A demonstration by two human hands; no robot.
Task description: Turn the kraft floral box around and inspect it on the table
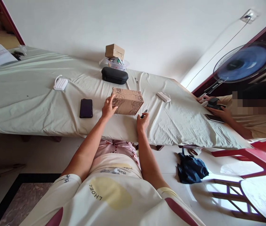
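Observation:
A brown cardboard box (127, 101) with scribbled marks lies on the cloth-covered table (29, 103) in front of me. My left hand (108, 107) rests against the box's left end, fingers wrapped on its corner. My right hand (142, 121) is closed around a dark pen (144, 113), just right of the box and not touching it.
A black phone (86, 108) lies left of the box. Behind are a black zip case (114, 75), a smaller cardboard box (114, 51), and two white gadgets (60, 83) (163, 96). Another person's hands (215, 110) hold a device at the right. A fan (245, 62) and red chair (248, 157) stand right.

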